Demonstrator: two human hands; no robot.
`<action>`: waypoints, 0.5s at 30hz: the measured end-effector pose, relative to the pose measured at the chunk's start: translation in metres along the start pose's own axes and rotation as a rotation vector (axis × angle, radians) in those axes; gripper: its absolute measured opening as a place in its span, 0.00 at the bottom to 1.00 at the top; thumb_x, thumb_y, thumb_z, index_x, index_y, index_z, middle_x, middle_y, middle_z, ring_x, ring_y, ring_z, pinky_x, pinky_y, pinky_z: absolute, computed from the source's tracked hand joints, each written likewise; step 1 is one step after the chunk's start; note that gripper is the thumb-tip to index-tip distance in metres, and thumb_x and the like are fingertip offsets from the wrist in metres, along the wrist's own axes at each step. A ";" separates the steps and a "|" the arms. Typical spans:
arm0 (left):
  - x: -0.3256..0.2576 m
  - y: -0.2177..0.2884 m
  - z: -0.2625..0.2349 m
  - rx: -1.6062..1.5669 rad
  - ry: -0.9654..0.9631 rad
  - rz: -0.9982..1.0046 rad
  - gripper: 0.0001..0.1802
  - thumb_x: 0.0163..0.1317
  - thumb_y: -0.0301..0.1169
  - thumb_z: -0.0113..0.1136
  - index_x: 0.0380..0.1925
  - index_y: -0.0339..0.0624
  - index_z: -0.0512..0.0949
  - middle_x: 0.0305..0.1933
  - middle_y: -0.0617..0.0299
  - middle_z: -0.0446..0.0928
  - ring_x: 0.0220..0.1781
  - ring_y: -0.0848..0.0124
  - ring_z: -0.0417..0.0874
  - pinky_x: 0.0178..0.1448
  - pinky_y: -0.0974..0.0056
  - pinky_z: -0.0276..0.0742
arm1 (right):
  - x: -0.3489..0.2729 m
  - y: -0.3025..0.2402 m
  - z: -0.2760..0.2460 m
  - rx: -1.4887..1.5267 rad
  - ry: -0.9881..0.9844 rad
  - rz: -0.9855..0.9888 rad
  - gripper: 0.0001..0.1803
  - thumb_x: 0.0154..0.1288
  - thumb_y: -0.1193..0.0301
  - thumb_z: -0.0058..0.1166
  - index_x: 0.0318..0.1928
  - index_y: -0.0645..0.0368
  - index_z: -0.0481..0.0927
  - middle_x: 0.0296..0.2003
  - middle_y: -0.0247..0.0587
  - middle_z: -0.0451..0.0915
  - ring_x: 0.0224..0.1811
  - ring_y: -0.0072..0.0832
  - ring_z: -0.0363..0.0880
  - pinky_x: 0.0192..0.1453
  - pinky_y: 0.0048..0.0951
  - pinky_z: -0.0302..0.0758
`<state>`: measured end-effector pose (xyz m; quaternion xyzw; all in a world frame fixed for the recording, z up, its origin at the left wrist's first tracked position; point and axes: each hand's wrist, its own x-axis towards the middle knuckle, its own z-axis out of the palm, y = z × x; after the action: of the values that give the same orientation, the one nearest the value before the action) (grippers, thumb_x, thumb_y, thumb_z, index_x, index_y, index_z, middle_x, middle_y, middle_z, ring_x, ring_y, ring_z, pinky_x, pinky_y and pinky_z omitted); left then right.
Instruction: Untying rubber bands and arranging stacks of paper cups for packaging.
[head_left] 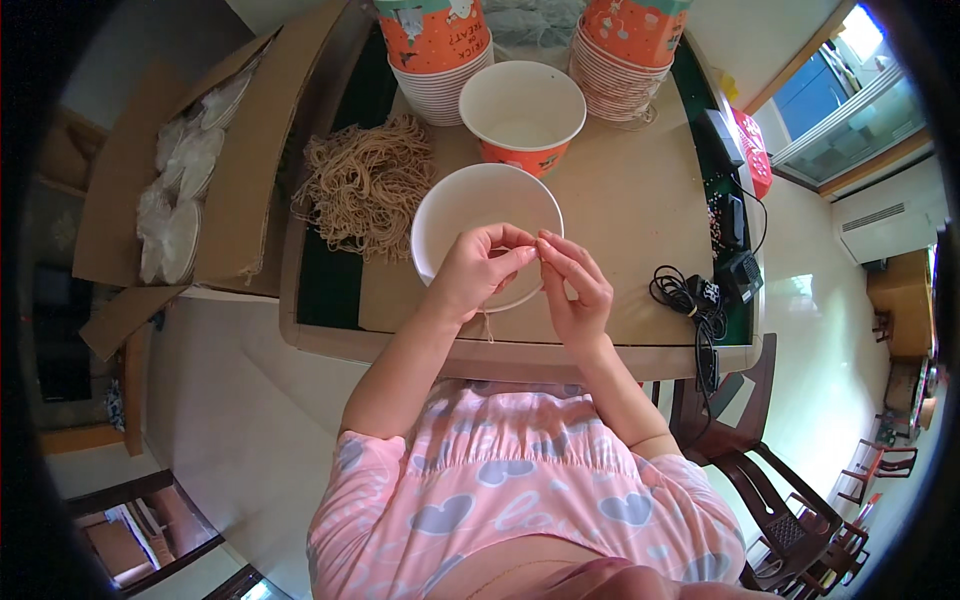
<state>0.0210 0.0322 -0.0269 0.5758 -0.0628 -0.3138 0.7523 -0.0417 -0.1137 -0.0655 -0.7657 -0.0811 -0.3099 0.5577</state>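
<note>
A white-lined paper bucket [440, 215] stands nearest me at the table's front edge, its mouth facing up. Over its near rim, my left hand [478, 268] and my right hand [577, 288] meet, thumbs and forefingers pinched together at the tips. Between those fingertips is a thin tan twine, mostly hidden by the fingers. An end of the twine [490, 328] hangs down the bucket's near outer side, below my left hand. Just behind stands another open bucket [522, 158], orange outside and white within. A tangled heap of cut tan twine [372, 185] lies to the left.
Stacks of orange printed buckets rise at the back left [440, 75] and back right [625, 60]. An open cardboard box [245, 170] with wrapped white lids [185, 215] stands left of the table. Black cables [690, 300] and adapters [740, 275] lie along the right edge, near a dark chair [735, 420].
</note>
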 end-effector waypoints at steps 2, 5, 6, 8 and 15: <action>-0.002 0.002 0.003 0.118 0.052 0.059 0.04 0.61 0.25 0.61 0.35 0.35 0.79 0.28 0.69 0.77 0.25 0.86 0.71 0.27 0.78 0.66 | 0.001 -0.003 -0.002 0.037 -0.010 0.051 0.13 0.62 0.84 0.54 0.46 0.64 0.82 0.47 0.47 0.80 0.38 0.23 0.81 0.37 0.20 0.78; -0.006 0.001 0.002 0.272 0.105 0.138 0.04 0.61 0.24 0.61 0.33 0.35 0.80 0.30 0.69 0.79 0.26 0.85 0.72 0.31 0.77 0.68 | 0.003 -0.014 -0.006 0.200 -0.007 0.339 0.12 0.63 0.83 0.53 0.47 0.63 0.81 0.43 0.43 0.81 0.32 0.20 0.79 0.36 0.19 0.78; -0.007 -0.001 0.002 0.272 0.106 0.138 0.04 0.61 0.24 0.61 0.33 0.35 0.80 0.30 0.69 0.79 0.26 0.85 0.72 0.31 0.77 0.68 | 0.006 -0.013 -0.006 0.216 -0.011 0.342 0.10 0.62 0.82 0.55 0.44 0.63 0.81 0.39 0.39 0.80 0.28 0.17 0.76 0.32 0.19 0.74; -0.008 -0.005 0.004 0.346 0.111 0.242 0.03 0.60 0.24 0.61 0.33 0.36 0.80 0.30 0.68 0.79 0.26 0.85 0.72 0.31 0.76 0.69 | 0.006 -0.007 -0.007 0.211 -0.064 0.322 0.08 0.61 0.82 0.56 0.42 0.63 0.81 0.37 0.38 0.80 0.28 0.16 0.75 0.30 0.18 0.72; -0.013 -0.003 0.009 0.393 0.175 0.326 0.04 0.60 0.25 0.61 0.32 0.35 0.79 0.31 0.67 0.79 0.26 0.83 0.73 0.31 0.74 0.70 | 0.003 -0.003 -0.003 0.233 -0.069 0.411 0.04 0.58 0.82 0.59 0.34 0.63 0.79 0.28 0.31 0.77 0.24 0.13 0.70 0.27 0.16 0.67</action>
<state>0.0052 0.0319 -0.0234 0.7180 -0.1492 -0.1193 0.6693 -0.0422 -0.1156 -0.0611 -0.7067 0.0220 -0.1521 0.6906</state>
